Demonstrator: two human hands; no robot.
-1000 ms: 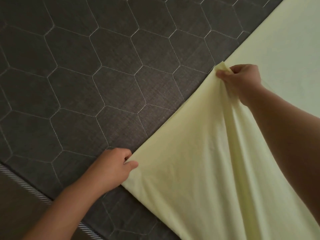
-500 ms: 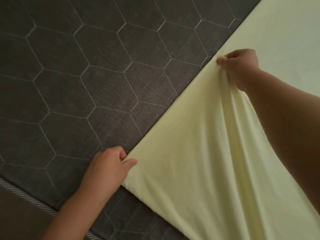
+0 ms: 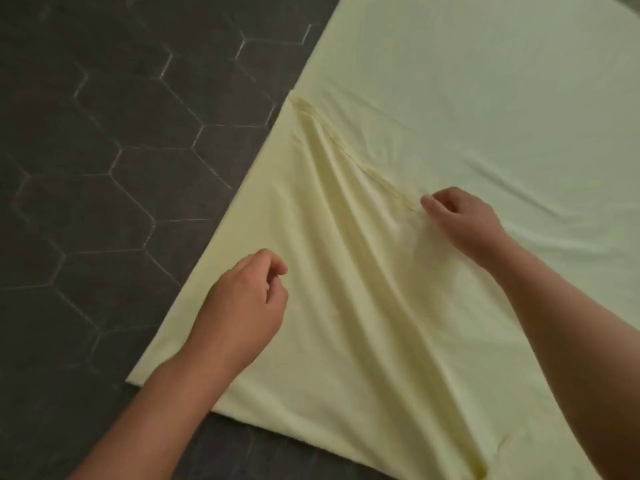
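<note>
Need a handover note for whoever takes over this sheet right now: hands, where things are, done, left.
Left hand: over the sheet, fingers loosely curled, holding nothing.
Right hand: fingers curled at the hem of the folded part; I cannot tell whether it pinches the hem.
Sheet: pale yellow, lying on the dark quilted mattress. One part is folded over onto the rest, with long creases running across it.
Done: the fold is laid down.
Left: probably smooth the creases, straighten the hem, then carry on with the next fold.
</note>
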